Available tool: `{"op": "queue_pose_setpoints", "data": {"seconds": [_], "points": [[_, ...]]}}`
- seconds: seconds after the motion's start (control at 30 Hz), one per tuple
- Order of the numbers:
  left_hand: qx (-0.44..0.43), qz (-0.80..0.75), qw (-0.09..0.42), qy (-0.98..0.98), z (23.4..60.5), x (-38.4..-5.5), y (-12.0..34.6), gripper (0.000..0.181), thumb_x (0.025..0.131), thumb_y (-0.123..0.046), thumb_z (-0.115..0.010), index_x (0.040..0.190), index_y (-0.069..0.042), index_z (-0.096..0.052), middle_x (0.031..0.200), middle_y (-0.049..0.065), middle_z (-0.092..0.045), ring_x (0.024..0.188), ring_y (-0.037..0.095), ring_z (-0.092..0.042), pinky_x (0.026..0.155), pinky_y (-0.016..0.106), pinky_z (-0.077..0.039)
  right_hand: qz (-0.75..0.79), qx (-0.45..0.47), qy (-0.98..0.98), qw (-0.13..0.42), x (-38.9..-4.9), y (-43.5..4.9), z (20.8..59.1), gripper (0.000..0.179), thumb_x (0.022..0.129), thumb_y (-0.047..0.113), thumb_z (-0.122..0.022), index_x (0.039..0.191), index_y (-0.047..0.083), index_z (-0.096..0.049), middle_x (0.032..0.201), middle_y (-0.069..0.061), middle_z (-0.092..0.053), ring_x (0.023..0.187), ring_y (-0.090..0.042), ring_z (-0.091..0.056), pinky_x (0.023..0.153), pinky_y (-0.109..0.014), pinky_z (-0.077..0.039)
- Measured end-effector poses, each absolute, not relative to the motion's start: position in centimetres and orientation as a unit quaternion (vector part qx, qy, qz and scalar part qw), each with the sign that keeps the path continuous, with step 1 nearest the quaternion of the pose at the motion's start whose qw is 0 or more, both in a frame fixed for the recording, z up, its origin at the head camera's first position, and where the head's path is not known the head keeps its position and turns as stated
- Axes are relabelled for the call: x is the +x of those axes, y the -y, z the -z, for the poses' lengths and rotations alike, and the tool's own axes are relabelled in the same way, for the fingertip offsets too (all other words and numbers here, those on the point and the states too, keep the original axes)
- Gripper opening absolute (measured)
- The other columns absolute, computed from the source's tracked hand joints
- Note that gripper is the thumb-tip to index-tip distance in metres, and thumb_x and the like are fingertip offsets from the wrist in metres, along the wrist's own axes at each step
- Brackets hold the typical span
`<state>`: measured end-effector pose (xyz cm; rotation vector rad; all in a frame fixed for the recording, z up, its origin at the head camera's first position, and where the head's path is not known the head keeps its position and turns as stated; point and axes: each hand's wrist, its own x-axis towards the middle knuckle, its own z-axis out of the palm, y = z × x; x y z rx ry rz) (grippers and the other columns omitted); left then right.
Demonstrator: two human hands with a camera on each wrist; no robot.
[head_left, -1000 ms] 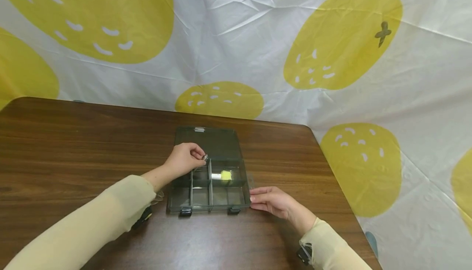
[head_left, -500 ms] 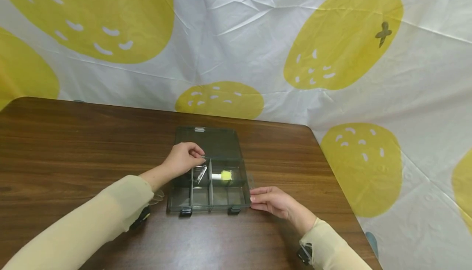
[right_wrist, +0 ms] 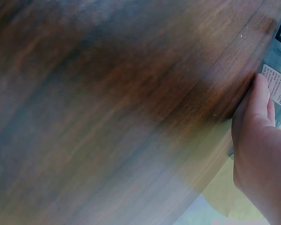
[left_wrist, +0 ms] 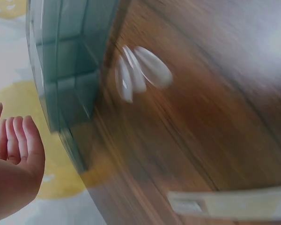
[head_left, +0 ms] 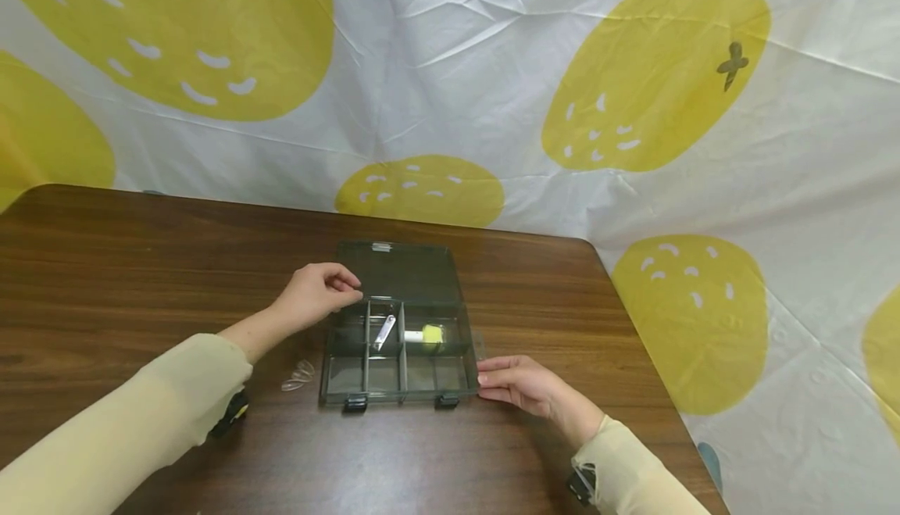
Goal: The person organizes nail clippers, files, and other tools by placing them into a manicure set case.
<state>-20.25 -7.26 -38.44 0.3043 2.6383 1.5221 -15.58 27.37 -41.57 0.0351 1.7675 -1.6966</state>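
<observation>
A dark see-through compartment box (head_left: 383, 376) lies with its lid (head_left: 404, 273) folded back on the table. Inside, a silver nail clipper (head_left: 383, 333) leans slantwise in the back middle compartment. To its right, a small white item with a yellow end (head_left: 431, 334) occupies the back right compartment. My left hand (head_left: 312, 295) hovers over the box's back left corner, fingers loosely bent and holding nothing; in the left wrist view the hand (left_wrist: 18, 159) is off to the side. Straight fingers of my right hand (head_left: 523, 388) touch the box's right side, beside a printed label (right_wrist: 277, 85).
Clear petal-shaped pieces (head_left: 298, 376) lie on the brown table (head_left: 176, 265) left of the box. A long pale strip (left_wrist: 239, 205) shows low in the left wrist view. A white sheet with yellow fruit prints (head_left: 450, 109) hangs behind the table.
My left hand let go of the nail clipper, which dropped into the back middle compartment, then drew back left. The clear pieces came fully into sight. My right hand stayed put.
</observation>
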Motion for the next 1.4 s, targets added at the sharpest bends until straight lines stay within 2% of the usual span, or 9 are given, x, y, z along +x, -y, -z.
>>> {"op": "queue_pose_setpoints", "data": {"seconds": [0.17, 0.37, 0.63, 1.0, 1.2, 1.4], "points": [[0.083, -0.484, 0.041, -0.870, 38.7, -19.6, 9.4, 0.023, 0.084, -0.017, -0.066, 0.099, 0.001, -0.065, 0.089, 0.013, -0.066, 0.072, 0.011, -0.059, 0.063, 0.024, -0.049, 0.652, 0.012, -0.678, 0.339, -15.6, -27.4, 41.6, 0.052, 0.088, -0.001, -0.054, 0.130, -0.024, -0.033, 0.095, 0.000, -0.065, 0.090, -0.007, -0.063, 0.089, -0.029, -0.051], [0.067, -0.497, 0.050, -0.864, 38.8, -18.6, 11.2, 0.027, 0.085, -0.017, -0.065, 0.102, 0.004, -0.063, 0.093, 0.017, -0.067, 0.074, 0.015, -0.063, 0.062, 0.023, -0.051, 0.650, 0.011, -0.680, 0.338, -15.6, -27.3, 41.6, 0.050, 0.088, -0.001, -0.054, 0.129, -0.023, -0.034, 0.095, 0.000, -0.066, 0.090, -0.007, -0.064, 0.089, -0.029, -0.051], [0.063, -0.501, 0.054, -0.861, 38.9, -17.4, 13.5, 0.030, 0.086, -0.017, -0.064, 0.106, 0.007, -0.060, 0.095, 0.017, -0.066, 0.076, 0.017, -0.065, 0.065, 0.027, -0.054, 0.646, 0.009, -0.683, 0.341, -15.6, -27.3, 41.6, 0.051, 0.089, 0.000, -0.054, 0.130, -0.023, -0.034, 0.097, 0.000, -0.065, 0.091, -0.007, -0.063, 0.090, -0.029, -0.051], [0.054, -0.486, 0.056, -0.871, 39.7, -15.8, 16.0, 0.036, 0.086, -0.019, -0.065, 0.109, 0.007, -0.060, 0.094, 0.014, -0.065, 0.073, 0.009, -0.062, 0.063, 0.024, -0.053, 0.645, 0.011, -0.683, 0.341, -15.7, -27.3, 41.5, 0.050, 0.088, 0.000, -0.055, 0.129, -0.022, -0.035, 0.096, 0.001, -0.064, 0.090, -0.007, -0.063, 0.090, -0.029, -0.051], [0.049, -0.461, 0.057, -0.884, 41.2, -14.4, 17.9, 0.037, 0.085, -0.023, -0.068, 0.108, 0.006, -0.060, 0.094, 0.011, -0.065, 0.071, 0.000, -0.058, 0.062, 0.021, -0.051, 0.647, 0.011, -0.681, 0.342, -15.6, -27.3, 41.5, 0.051, 0.088, 0.000, -0.055, 0.130, -0.022, -0.035, 0.096, 0.001, -0.065, 0.090, -0.007, -0.063, 0.090, -0.030, -0.051], [0.059, -0.426, 0.054, -0.901, 42.9, -12.3, 19.3, 0.038, 0.082, -0.025, -0.071, 0.106, 0.003, -0.062, 0.096, 0.009, -0.066, 0.073, -0.004, -0.056, 0.064, 0.018, -0.049, 0.645, 0.012, -0.683, 0.341, -15.7, -27.3, 41.5, 0.052, 0.088, -0.001, -0.055, 0.130, -0.022, -0.034, 0.097, 0.000, -0.064, 0.091, -0.007, -0.063, 0.091, -0.031, -0.050]]}}
